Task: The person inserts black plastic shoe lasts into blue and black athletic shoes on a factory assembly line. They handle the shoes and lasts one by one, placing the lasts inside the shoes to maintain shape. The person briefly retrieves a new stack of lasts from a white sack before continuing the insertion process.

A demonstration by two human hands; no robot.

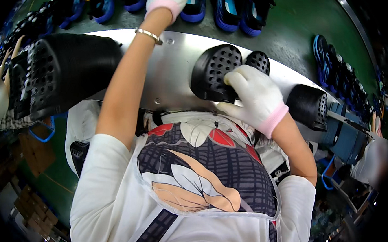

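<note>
My right hand [255, 98], in a white glove with a pink cuff, bends its fingers over the lower right of a stack of black perforated pieces that look like insoles [218, 68]. Its index finger touches the holed face and the thumb sits by the lower edge. A second such stack [257, 61] is partly hidden behind that hand. My left hand [167, 1], gloved the same way, reaches out to the far row of dark shoes with blue soles [193, 8]. Its thumb stands away from the fingers, whose tips are cut off by the frame.
Both stacks by my right hand rest on a metal ledge [173, 65]. A long black stack [78, 74] lies left, another [307, 106] right. Beyond, a green belt [290, 26] carries several shoes [229, 9]. People sit at both sides, near blue-framed stools [44, 130].
</note>
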